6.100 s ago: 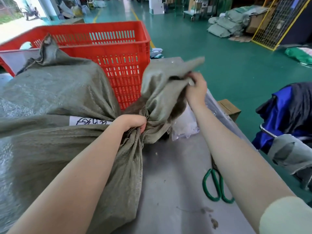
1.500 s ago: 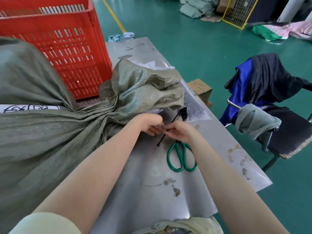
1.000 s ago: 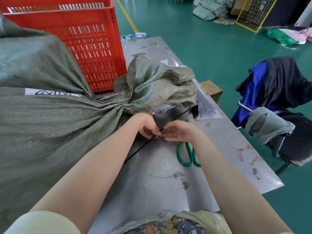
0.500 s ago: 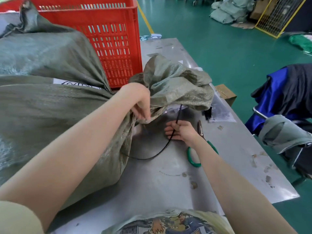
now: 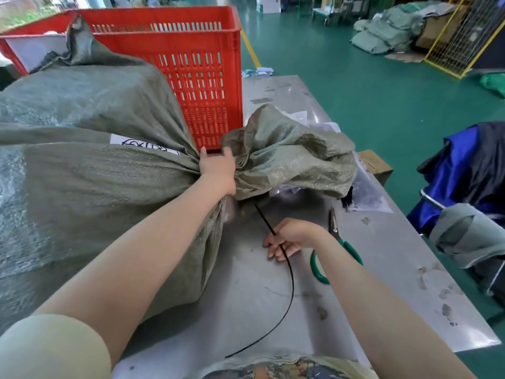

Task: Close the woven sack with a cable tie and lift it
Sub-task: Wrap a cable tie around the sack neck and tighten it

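A full grey-green woven sack [image 5: 90, 187] lies on its side on the metal table [image 5: 388, 291]. My left hand [image 5: 217, 166] grips its gathered neck, and the loose mouth [image 5: 295, 154] flares out to the right of the hand. My right hand [image 5: 291, 237] is closed around a long black cable tie [image 5: 291, 283] just below and right of the neck. One end of the tie points up toward the neck; the other curves down across the table toward my body.
Green-handled scissors [image 5: 337, 247] lie right of my right hand. A red plastic crate [image 5: 191, 64] stands behind the sack. A clear bag of black ties [image 5: 366, 195] sits under the mouth's right edge. A chair with clothes [image 5: 470, 192] is beyond the table's right edge.
My left hand shifted up onto the top of the gathered neck. My right hand slid along the tie and turned it, so its long end now trails toward me.
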The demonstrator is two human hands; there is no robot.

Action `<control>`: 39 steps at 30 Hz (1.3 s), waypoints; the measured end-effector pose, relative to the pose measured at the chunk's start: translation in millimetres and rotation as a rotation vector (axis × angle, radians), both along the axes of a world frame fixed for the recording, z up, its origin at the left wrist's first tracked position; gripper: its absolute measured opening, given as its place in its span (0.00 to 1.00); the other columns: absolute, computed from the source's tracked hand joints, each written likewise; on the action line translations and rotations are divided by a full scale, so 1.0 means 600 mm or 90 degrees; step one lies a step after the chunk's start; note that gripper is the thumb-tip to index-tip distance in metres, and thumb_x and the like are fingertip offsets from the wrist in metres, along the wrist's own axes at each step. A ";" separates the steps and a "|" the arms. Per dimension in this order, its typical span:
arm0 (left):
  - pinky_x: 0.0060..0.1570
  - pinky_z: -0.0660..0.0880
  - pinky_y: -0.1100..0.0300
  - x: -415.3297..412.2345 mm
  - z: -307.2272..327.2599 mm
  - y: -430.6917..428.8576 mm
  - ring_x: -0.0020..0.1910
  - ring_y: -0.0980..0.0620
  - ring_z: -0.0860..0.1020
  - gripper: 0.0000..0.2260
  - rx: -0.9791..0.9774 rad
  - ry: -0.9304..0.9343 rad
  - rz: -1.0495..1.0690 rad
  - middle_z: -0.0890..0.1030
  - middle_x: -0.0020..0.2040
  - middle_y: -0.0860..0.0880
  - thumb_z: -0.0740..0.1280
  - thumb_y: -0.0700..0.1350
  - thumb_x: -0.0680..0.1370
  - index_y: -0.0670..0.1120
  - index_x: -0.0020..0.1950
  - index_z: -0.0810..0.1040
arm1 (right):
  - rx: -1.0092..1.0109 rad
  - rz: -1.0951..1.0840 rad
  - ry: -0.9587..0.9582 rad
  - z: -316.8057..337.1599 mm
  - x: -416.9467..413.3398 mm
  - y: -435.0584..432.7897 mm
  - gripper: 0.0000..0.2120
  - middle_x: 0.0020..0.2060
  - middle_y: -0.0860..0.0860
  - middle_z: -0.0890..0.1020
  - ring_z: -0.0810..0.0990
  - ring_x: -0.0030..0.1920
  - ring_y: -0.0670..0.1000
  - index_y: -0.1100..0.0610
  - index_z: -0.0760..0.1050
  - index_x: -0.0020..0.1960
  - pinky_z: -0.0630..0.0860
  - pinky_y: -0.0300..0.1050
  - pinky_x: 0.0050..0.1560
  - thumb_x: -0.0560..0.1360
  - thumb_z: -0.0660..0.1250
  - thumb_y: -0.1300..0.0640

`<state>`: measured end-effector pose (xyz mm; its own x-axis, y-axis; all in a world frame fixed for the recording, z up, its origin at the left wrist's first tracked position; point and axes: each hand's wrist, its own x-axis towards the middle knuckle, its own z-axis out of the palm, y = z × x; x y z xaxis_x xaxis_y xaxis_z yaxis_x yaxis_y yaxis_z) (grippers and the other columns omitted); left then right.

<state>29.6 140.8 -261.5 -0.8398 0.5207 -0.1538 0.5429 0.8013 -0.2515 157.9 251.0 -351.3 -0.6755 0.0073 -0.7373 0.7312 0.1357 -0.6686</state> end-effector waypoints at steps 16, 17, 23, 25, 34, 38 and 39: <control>0.55 0.70 0.55 -0.022 0.032 -0.029 0.59 0.38 0.75 0.15 0.235 -0.150 0.068 0.79 0.55 0.42 0.63 0.48 0.72 0.42 0.55 0.76 | -0.209 -0.209 0.054 0.028 -0.140 -0.114 0.17 0.25 0.51 0.73 0.70 0.17 0.42 0.57 0.66 0.34 0.66 0.29 0.16 0.81 0.51 0.59; 0.52 0.69 0.55 -0.023 0.034 -0.029 0.57 0.39 0.75 0.13 0.224 -0.170 0.066 0.79 0.50 0.43 0.64 0.48 0.72 0.42 0.52 0.76 | -0.211 -0.247 0.085 0.033 -0.146 -0.121 0.17 0.27 0.51 0.68 0.68 0.17 0.42 0.55 0.65 0.33 0.63 0.28 0.15 0.81 0.51 0.58; 0.52 0.74 0.57 -0.030 0.061 -0.028 0.58 0.47 0.74 0.30 0.241 -0.438 0.133 0.73 0.60 0.46 0.72 0.50 0.66 0.41 0.64 0.69 | -0.236 -0.462 0.228 0.032 -0.156 -0.106 0.16 0.28 0.50 0.63 0.59 0.12 0.40 0.54 0.63 0.34 0.55 0.30 0.14 0.80 0.49 0.63; 0.54 0.68 0.61 -0.024 0.073 -0.027 0.65 0.49 0.66 0.27 0.267 -0.529 0.129 0.65 0.66 0.49 0.69 0.50 0.71 0.49 0.67 0.64 | -0.212 -0.427 0.232 0.030 -0.152 -0.097 0.17 0.28 0.50 0.63 0.58 0.13 0.40 0.54 0.63 0.34 0.55 0.31 0.14 0.80 0.48 0.64; 0.53 0.75 0.56 -0.040 0.065 -0.034 0.40 0.49 0.78 0.05 0.388 -0.673 0.139 0.81 0.40 0.45 0.66 0.42 0.72 0.46 0.38 0.79 | -0.216 -0.378 0.255 0.036 -0.130 -0.094 0.15 0.31 0.51 0.69 0.64 0.29 0.46 0.55 0.67 0.36 0.64 0.31 0.18 0.79 0.52 0.67; 0.35 0.73 0.64 -0.043 0.073 -0.039 0.29 0.50 0.75 0.10 0.499 -0.672 0.166 0.78 0.28 0.47 0.61 0.37 0.71 0.43 0.30 0.74 | -0.132 -0.350 0.235 0.034 -0.122 -0.094 0.13 0.31 0.50 0.73 0.73 0.26 0.44 0.53 0.69 0.37 0.71 0.31 0.21 0.78 0.56 0.64; 0.32 0.71 0.66 -0.046 0.077 -0.040 0.25 0.51 0.73 0.13 0.544 -0.666 0.185 0.76 0.24 0.49 0.60 0.36 0.71 0.43 0.27 0.73 | -0.105 -0.341 0.226 0.031 -0.121 -0.089 0.13 0.30 0.50 0.73 0.74 0.21 0.42 0.53 0.68 0.37 0.71 0.32 0.20 0.78 0.56 0.66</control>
<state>1.9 116.8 -215.4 -0.6259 0.6001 -0.4981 -0.0389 0.6139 0.7885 85.6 197.8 -333.0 -0.8120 0.3153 -0.4911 0.4009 -0.3101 -0.8620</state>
